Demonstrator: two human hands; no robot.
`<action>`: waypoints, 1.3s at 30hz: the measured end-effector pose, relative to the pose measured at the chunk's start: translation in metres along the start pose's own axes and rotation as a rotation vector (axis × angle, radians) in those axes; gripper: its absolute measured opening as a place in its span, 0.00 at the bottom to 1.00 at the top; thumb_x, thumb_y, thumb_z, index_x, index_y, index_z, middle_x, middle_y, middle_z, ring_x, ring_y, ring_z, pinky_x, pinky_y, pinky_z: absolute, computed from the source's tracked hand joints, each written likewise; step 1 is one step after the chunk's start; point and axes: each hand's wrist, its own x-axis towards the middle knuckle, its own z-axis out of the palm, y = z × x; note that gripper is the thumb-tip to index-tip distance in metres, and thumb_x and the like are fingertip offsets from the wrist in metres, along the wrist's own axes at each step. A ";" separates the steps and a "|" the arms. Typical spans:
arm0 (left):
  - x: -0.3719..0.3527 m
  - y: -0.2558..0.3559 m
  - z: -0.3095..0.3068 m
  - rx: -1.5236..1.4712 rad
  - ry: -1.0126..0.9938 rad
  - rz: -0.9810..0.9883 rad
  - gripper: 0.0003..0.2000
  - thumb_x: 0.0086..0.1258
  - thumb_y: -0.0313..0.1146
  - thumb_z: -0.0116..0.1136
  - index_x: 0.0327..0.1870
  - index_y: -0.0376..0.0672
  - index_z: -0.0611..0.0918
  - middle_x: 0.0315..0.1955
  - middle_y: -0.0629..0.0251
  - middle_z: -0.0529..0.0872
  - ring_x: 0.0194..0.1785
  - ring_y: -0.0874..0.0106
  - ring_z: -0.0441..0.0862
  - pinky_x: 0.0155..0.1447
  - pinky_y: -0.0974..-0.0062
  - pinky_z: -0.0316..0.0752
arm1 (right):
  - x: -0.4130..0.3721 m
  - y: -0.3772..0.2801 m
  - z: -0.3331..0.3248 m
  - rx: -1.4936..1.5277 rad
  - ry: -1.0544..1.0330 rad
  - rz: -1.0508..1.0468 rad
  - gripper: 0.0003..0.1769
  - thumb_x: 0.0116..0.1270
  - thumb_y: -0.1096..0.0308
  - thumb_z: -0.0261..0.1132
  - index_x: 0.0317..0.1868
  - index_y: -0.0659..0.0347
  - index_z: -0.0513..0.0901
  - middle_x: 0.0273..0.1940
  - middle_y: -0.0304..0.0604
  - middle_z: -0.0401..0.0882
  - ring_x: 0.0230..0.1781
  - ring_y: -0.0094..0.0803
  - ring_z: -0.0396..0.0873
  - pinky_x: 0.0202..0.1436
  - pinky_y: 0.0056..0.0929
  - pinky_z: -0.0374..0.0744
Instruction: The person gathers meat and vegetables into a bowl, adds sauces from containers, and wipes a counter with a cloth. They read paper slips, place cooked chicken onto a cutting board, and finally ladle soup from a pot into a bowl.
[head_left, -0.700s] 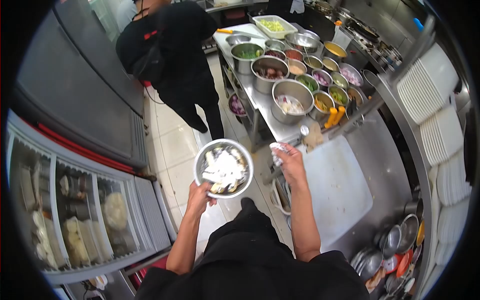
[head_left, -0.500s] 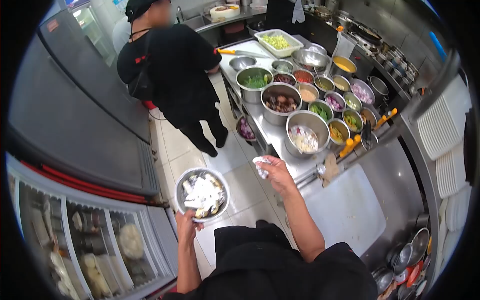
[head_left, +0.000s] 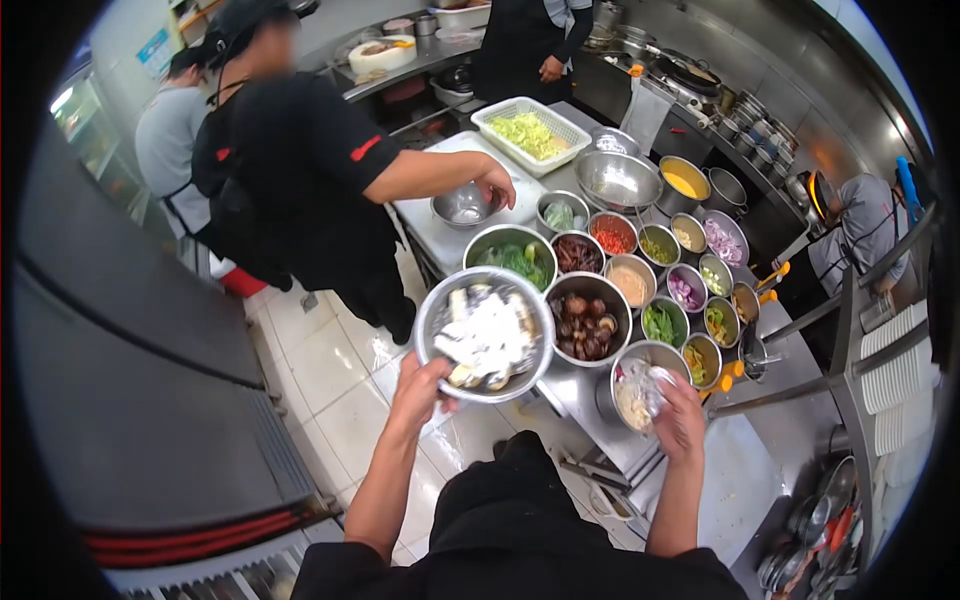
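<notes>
My left hand (head_left: 418, 392) is closed on the near rim of a metal bowl (head_left: 428, 340). White powder (head_left: 487, 330) lies in the bowl over pieces with dark edges. On the right, my right hand (head_left: 680, 415) pinches a crumpled, whitish piece of what looks like plastic (head_left: 655, 390). This hand is over the near side of a metal pot (head_left: 612, 408) with pale chopped contents, partly hiding it. Just beyond the bowl stands a pot of green leaves (head_left: 512, 258). Between my hands, farther back, is a pot of dark brown mushrooms (head_left: 588, 325).
Several ingredient pots crowd the steel counter (head_left: 580, 385). A white basket of chopped greens (head_left: 533, 135) stands behind them. To the left, a co-worker (head_left: 310, 160) reaches over a small metal bowl (head_left: 465, 207). Stacked white plates (head_left: 890, 365) fill the right-hand shelf.
The powder bowl has risen from beside the fridge towards the counter. My right hand has moved right, over the pale-filled pot. The co-worker's hand now reaches the small bowl.
</notes>
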 end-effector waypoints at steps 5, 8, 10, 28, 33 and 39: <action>0.111 0.048 0.058 0.046 -0.199 -0.081 0.11 0.51 0.26 0.48 0.33 0.28 0.72 0.15 0.57 0.77 0.08 0.71 0.71 0.08 0.78 0.64 | 0.033 0.000 -0.003 0.115 0.185 -0.096 0.11 0.62 0.75 0.58 0.45 0.65 0.75 0.38 0.40 0.80 0.36 0.25 0.79 0.39 0.22 0.77; 0.170 0.076 0.077 0.075 -0.202 -0.155 0.10 0.52 0.27 0.47 0.32 0.28 0.72 0.13 0.58 0.75 0.08 0.70 0.71 0.09 0.75 0.65 | 0.076 0.006 0.009 0.245 0.207 -0.130 0.10 0.62 0.75 0.58 0.44 0.64 0.75 0.37 0.40 0.81 0.34 0.25 0.79 0.38 0.22 0.78; 0.211 0.085 0.080 0.095 -0.208 -0.177 0.10 0.54 0.28 0.46 0.31 0.28 0.74 0.12 0.56 0.76 0.08 0.71 0.71 0.09 0.74 0.66 | 0.107 0.015 0.014 0.311 0.132 -0.107 0.09 0.62 0.76 0.58 0.44 0.64 0.75 0.37 0.40 0.81 0.33 0.25 0.79 0.38 0.23 0.79; 0.765 0.142 0.259 0.540 -0.360 -0.017 0.09 0.52 0.23 0.53 0.31 0.25 0.77 0.20 0.51 0.81 0.17 0.66 0.80 0.15 0.73 0.71 | 0.118 0.071 0.184 0.475 1.072 -0.491 0.13 0.62 0.76 0.57 0.48 0.65 0.73 0.39 0.42 0.79 0.36 0.30 0.79 0.40 0.25 0.78; 0.938 0.036 0.288 0.503 -0.954 0.116 0.04 0.55 0.27 0.55 0.30 0.39 0.78 0.24 0.63 0.79 0.24 0.70 0.76 0.24 0.70 0.72 | 0.108 0.098 0.269 0.415 1.242 -0.521 0.14 0.60 0.73 0.58 0.46 0.66 0.73 0.34 0.40 0.77 0.31 0.27 0.76 0.34 0.23 0.75; 0.944 0.040 0.312 1.260 -0.757 -0.143 0.10 0.61 0.38 0.50 0.26 0.42 0.76 0.09 0.66 0.68 0.11 0.73 0.65 0.12 0.73 0.58 | 0.129 0.097 0.332 0.479 1.382 -0.531 0.10 0.60 0.75 0.60 0.43 0.65 0.74 0.36 0.41 0.79 0.35 0.26 0.78 0.41 0.22 0.76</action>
